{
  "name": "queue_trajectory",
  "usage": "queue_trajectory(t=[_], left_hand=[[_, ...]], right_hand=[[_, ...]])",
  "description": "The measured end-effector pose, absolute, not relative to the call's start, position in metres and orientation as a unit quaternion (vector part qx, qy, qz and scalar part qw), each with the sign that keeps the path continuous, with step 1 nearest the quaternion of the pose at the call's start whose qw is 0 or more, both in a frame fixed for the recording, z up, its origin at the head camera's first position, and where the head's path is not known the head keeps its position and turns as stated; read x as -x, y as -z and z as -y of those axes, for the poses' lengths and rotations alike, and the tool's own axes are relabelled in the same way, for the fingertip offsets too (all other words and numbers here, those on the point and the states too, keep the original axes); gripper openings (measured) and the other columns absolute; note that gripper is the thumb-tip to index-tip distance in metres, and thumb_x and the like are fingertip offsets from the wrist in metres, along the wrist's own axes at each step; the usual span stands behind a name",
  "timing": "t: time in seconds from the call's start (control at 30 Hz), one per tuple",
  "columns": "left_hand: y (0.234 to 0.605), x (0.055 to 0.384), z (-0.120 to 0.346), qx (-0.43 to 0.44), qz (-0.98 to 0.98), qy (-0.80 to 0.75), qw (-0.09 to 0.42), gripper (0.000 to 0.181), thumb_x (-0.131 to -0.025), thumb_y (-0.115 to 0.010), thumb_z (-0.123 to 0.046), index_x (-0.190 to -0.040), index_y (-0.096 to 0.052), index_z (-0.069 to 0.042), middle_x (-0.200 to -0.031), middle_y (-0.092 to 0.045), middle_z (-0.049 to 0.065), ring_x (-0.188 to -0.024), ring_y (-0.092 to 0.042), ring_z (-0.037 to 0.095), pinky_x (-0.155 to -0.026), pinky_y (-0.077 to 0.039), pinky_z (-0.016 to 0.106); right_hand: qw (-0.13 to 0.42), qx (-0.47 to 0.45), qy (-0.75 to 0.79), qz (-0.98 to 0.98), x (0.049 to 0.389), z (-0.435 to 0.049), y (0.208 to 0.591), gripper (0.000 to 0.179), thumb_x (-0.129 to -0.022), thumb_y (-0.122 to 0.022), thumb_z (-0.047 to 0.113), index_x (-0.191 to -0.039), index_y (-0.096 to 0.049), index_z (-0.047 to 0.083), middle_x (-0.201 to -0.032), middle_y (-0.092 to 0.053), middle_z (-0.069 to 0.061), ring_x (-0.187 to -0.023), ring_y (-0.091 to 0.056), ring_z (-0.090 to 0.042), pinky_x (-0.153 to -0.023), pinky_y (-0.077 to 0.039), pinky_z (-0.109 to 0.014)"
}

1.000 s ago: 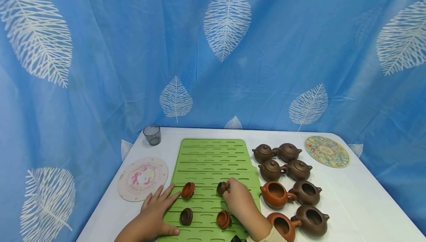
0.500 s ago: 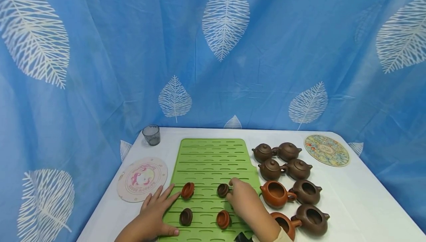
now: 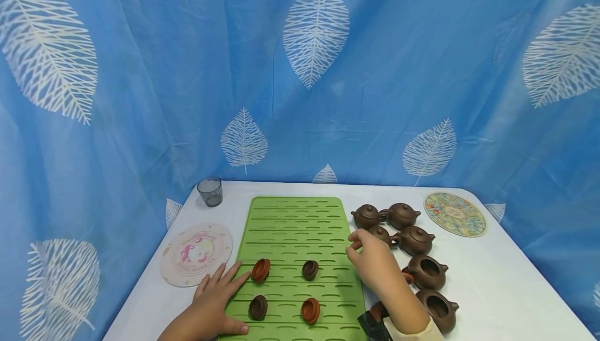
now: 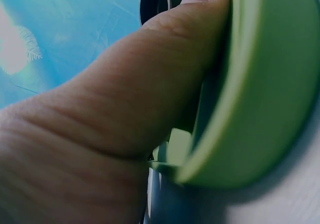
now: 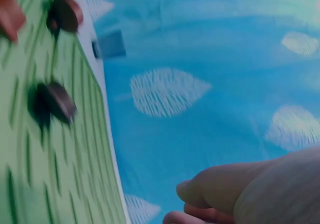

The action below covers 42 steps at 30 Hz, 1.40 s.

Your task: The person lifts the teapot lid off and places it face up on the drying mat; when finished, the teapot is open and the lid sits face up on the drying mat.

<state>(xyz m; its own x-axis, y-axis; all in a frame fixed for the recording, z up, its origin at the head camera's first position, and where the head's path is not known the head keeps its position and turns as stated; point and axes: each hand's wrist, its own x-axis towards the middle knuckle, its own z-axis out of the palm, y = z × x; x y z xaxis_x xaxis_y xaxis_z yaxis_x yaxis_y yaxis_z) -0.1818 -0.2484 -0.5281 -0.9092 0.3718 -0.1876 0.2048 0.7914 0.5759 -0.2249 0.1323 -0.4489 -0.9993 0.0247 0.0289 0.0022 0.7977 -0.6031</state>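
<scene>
My left hand (image 3: pixel 214 299) rests with fingers spread on the left edge of the green ribbed mat (image 3: pixel 300 237); its thumb lies on the mat's rim in the left wrist view. Upturned on the mat are four-square teapot lids: a red lid (image 3: pixel 261 269) near the left fingertips, a dark brown lid (image 3: pixel 258 307) below it, another dark brown lid (image 3: pixel 310 269) and another red lid (image 3: pixel 310 311) to the right. My right hand (image 3: pixel 375 260), holding nothing, is over the mat's right edge with loosely bent fingers, hiding most of the red teapots.
Lidded brown teapots (image 3: pixel 414 240) stand at the mat's back right, lidless brown teapots (image 3: pixel 438 307) nearer. A floral round mat (image 3: pixel 455 214) lies at the far right, a pink round mat (image 3: pixel 197 255) at left. A glass (image 3: pixel 210 192) stands at the back left corner.
My right hand has let go of the far brown lid, leaving it upturned on the mat, and has moved right toward the teapots. The left hand stays in place.
</scene>
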Motion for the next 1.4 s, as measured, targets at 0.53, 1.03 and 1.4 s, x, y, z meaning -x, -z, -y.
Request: queue_trajectory(t=[0.53,1.03,1.4], left_hand=[[0.529,0.182,0.250,-0.157,-0.935,-0.281,0.151,0.115,-0.067,-0.087,-0.069,-0.162,-0.043,-0.021,-0.176,-0.019,0.011,-0.158,-0.006,0.054,-0.114,-0.004,0.084],[0.532,0.184,0.251,-0.156,-0.935,-0.279,0.154,0.115,-0.067,-0.087,-0.069,-0.162,-0.042,-0.022,-0.176,-0.018,0.010,-0.158,-0.007,0.054,-0.114,-0.005,0.085],[0.545,0.190,0.255,-0.158,-0.930,-0.300,0.146,0.114,-0.065,-0.086,-0.072,-0.162,-0.043,-0.030,-0.175,-0.022,0.012,-0.158,-0.007,0.054,-0.115,-0.003,0.081]], right_hand=[[0.017,0.043,-0.303,0.952,0.258,-0.200,0.451,0.034,-0.102,-0.067,0.024,-0.128,-0.063,0.004,-0.111,-0.071,-0.015,-0.095,-0.069,-0.030,-0.075,-0.057,-0.049],[0.003,0.043,-0.299,0.953,0.265,-0.204,0.464,0.040,-0.101,-0.067,0.022,-0.133,-0.063,-0.001,-0.102,-0.069,-0.012,-0.089,-0.067,-0.026,-0.076,-0.055,-0.049],[0.014,0.058,-0.323,0.944,0.267,-0.209,0.467,0.025,-0.102,-0.066,0.020,-0.122,-0.067,0.006,-0.103,-0.071,-0.013,-0.086,-0.065,-0.026,-0.070,-0.053,-0.043]])
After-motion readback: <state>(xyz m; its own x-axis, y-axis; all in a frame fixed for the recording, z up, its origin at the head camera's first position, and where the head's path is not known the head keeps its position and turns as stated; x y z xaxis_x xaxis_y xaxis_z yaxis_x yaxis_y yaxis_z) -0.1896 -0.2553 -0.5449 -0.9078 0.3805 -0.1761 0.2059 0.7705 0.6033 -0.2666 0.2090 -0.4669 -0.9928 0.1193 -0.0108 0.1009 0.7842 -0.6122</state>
